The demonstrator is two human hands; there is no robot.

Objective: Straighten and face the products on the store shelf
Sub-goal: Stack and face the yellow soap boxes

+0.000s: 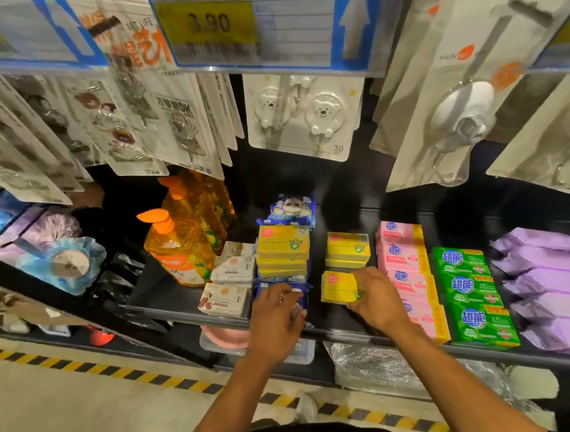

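left hand grips blue pack | right hand grips yellow box

Bare shelf beside orange bottle

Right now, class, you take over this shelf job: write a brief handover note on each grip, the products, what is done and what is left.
Left grip: fingers curled over the blue packet at the front edge of the shelf.
Right grip: pinches the right end of a single yellow box, in front of the short yellow stack.
Done: pink soaps and green soaps lie in neat rows.
Left: line up the single yellow box; the taller yellow stack sits on blue packets, probably needs sorting.
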